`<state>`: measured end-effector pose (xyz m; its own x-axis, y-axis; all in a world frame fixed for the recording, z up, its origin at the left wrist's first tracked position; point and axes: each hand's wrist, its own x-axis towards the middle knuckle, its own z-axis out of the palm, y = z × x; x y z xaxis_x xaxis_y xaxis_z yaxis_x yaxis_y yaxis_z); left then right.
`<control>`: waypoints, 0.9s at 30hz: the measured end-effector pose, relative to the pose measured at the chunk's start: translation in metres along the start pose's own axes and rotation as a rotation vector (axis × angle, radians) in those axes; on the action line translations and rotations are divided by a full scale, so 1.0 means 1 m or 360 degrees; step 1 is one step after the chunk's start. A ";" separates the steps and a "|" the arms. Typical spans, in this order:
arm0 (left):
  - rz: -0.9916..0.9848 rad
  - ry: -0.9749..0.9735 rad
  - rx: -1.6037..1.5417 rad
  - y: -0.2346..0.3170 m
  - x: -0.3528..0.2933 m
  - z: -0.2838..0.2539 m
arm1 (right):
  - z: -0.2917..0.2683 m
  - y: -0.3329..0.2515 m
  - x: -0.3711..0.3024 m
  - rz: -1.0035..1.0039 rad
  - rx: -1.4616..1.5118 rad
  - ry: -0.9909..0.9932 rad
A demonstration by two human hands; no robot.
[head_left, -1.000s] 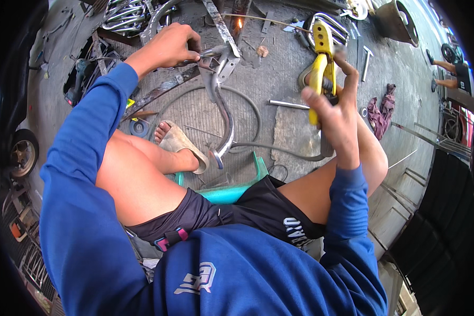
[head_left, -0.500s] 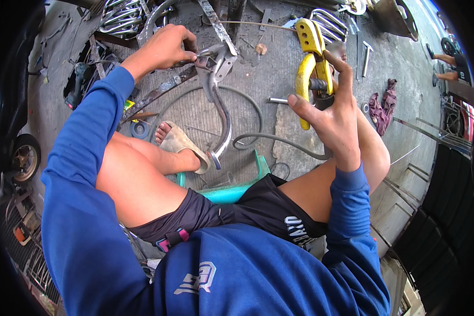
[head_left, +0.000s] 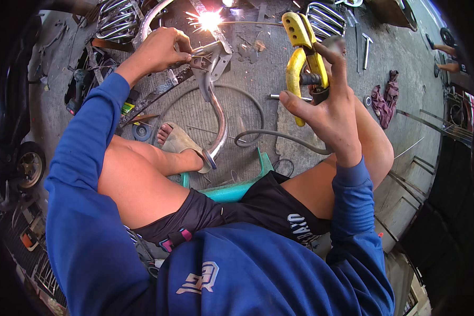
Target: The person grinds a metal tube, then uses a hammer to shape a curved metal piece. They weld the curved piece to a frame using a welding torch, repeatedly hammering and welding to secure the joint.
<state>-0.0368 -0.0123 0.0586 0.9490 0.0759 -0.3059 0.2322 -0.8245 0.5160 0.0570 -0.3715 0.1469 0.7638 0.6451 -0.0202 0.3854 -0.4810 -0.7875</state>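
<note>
The right hand (head_left: 334, 118) has its fingers round a yellow electrode holder (head_left: 315, 63), right of a curved metal tube (head_left: 219, 116). The left hand's (head_left: 162, 51) fingers pinch at the tube's bracket (head_left: 225, 59) — beyond, the holder's rod (head_left: 253, 22) ends in bright sparks (head_left: 210, 20).

White-orange spark burst (head_left: 210, 21): brightest spot, core blown out to white, pinkish glare around it.
Ridged grey concrete floor (head_left: 237, 113): evenly lit by soft light, shadows faint.
Curved shiny metal tube (head_left: 219, 113): warm highlights along its length.
Yellow pincer-shaped tool (head_left: 294, 68): fairly sharp; a patch beside it is blurred.
Upper right edge: pale bluish glare.
Fisheye rim: nearly black, straight edges bending towards it.
</note>
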 end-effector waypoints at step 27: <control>-0.0021 0.0036 -0.0010 0.007 -0.006 0.002 | -0.048 0.016 -0.029 -0.0160 0.0178 -0.0116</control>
<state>-0.0408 -0.0197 0.0629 0.9505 0.0994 -0.2945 0.2460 -0.8200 0.5169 0.0661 -0.4262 0.1644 0.6832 0.7299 0.0209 0.3949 -0.3452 -0.8514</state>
